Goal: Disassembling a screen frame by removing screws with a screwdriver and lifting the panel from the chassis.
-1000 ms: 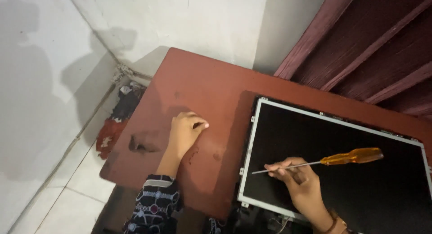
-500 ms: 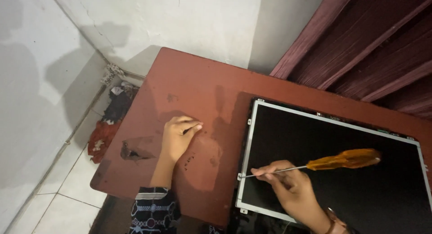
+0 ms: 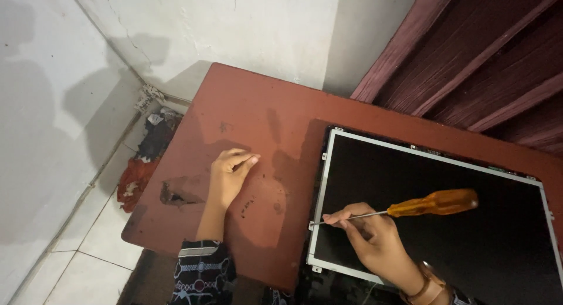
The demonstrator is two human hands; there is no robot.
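Note:
A black flat screen panel (image 3: 457, 223) with a thin metal frame lies face up on the right half of a reddish-brown table (image 3: 258, 111). My right hand (image 3: 372, 234) pinches the metal shaft of a screwdriver with an orange handle (image 3: 434, 202); its tip rests at the panel's left frame edge, by a small mounting tab. My left hand (image 3: 230, 175) lies on the bare table left of the panel, fingers curled together and pressed to the wood, holding nothing that I can see. A dark patterned sleeve covers that forearm.
The table has a chipped patch (image 3: 176, 195) near its left edge. On the tiled floor in the wall corner lies a heap of black and red cloth (image 3: 143, 161). A dark red curtain (image 3: 481, 53) hangs behind the table at the right.
The screwdriver tip has slid left from over the screen to the panel's left frame edge. My left hand has stayed on the table with its fingers curled.

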